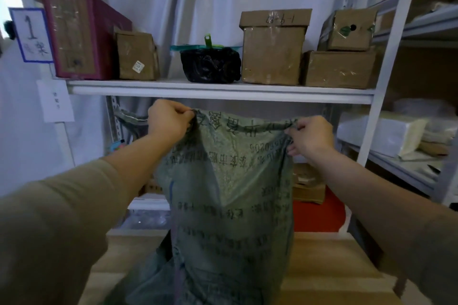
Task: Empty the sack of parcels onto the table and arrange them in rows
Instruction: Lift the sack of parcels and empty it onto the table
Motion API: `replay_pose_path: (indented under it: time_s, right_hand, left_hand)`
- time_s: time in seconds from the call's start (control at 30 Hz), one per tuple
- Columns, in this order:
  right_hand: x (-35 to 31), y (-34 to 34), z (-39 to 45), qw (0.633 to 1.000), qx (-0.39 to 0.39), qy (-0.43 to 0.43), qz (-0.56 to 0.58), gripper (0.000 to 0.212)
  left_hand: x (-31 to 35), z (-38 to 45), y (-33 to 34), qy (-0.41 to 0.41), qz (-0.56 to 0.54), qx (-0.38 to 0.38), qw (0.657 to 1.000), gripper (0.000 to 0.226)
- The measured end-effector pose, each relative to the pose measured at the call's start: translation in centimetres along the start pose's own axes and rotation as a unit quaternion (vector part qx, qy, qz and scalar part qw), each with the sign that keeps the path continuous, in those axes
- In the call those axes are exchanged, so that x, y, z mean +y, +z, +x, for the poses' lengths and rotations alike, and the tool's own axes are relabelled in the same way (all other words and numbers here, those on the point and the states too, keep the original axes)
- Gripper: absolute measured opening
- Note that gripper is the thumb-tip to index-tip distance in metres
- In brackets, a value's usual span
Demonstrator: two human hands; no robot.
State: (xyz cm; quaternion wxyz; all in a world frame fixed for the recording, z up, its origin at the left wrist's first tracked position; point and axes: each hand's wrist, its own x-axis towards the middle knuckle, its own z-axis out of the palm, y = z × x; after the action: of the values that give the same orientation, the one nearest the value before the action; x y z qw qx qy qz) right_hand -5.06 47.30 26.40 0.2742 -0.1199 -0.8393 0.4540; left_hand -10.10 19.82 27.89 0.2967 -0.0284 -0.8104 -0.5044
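A green woven sack [230, 195] with dark upside-down printing hangs in front of me, its lower end reaching the wooden table [322, 255]. My left hand [168, 121] grips one upper corner of the sack. My right hand [311, 137] pinches the other upper corner. Both arms are raised and stretched forward. The sack's upper part looks slack and flat. No parcels from the sack are visible; its lower end is cut off by the frame's bottom edge.
A white metal shelf [220, 90] straight ahead carries a maroon box [79, 34], several brown cartons [272, 49] and a black bag [210, 64]. More shelving with white packages [386, 131] stands at right. A red surface [317, 213] lies behind the table.
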Motion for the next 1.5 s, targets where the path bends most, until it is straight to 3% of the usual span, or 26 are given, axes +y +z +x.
replay_pose_path:
  time_s: [0.07,0.17,0.37,0.6,0.67,0.83,0.93,1.03,1.1,1.2,1.27,1.4,1.5]
  right_hand:
    - [-1.3,-0.7,2.0,0.999,0.023,0.002,0.045,0.017]
    - [-2.8,-1.3,4.4,0.995,0.046,-0.014,0.09,0.017]
    - [-4.2,-2.1,7.0,0.991,0.054,-0.039,0.12,0.024]
    - [-7.2,-3.7,9.6,0.974,0.129,-0.104,0.153,0.023]
    - [-7.0,-3.6,9.2,0.978,0.111,-0.103,0.147,0.02]
    - [-5.5,-2.9,7.6,0.994,0.003,-0.007,0.111,0.006]
    - [-6.6,-3.2,7.7,0.985,0.03,-0.039,0.165,0.021]
    - [-7.6,-3.1,7.6,0.965,0.104,-0.093,0.22,0.025]
    - [-7.2,-2.1,7.3,0.967,0.094,-0.096,0.215,0.025]
    - [-5.9,-0.4,7.1,0.984,0.045,-0.035,0.166,0.017]
    - [-6.4,-0.3,7.3,0.984,0.043,-0.032,0.17,0.016]
    - [-9.2,-0.7,7.8,0.962,0.106,-0.102,0.231,0.023]
    - [-8.4,0.9,7.7,0.971,0.085,-0.115,0.193,0.024]
  left_hand:
    - [1.9,1.5,0.8,-0.011,-0.037,0.017,0.999,0.023]
    - [4.5,3.3,2.0,-0.012,-0.051,0.052,0.997,0.01]
    - [6.6,5.7,2.8,-0.038,-0.081,0.095,0.991,0.01]
    - [10.5,8.9,2.1,0.005,-0.142,0.135,0.981,0.015]
    - [10.0,8.7,1.9,0.013,-0.119,0.114,0.986,0.014]
    - [6.4,6.5,1.0,-0.076,-0.044,-0.06,0.994,0.024]
    - [7.5,7.4,0.5,-0.065,-0.112,0.022,0.991,0.014]
    - [9.4,8.0,0.2,0.001,-0.144,0.124,0.982,0.01]
    - [8.9,7.1,0.4,0.006,-0.108,0.094,0.99,0.014]
    - [6.2,5.9,0.3,-0.072,-0.056,0.019,0.996,0.005]
    - [5.9,6.3,-0.8,-0.071,-0.075,0.045,0.994,0.013]
    - [9.0,7.9,-2.7,0.017,-0.123,0.15,0.981,0.011]
    - [7.1,7.5,-2.7,0.015,-0.012,0.077,0.997,0.016]
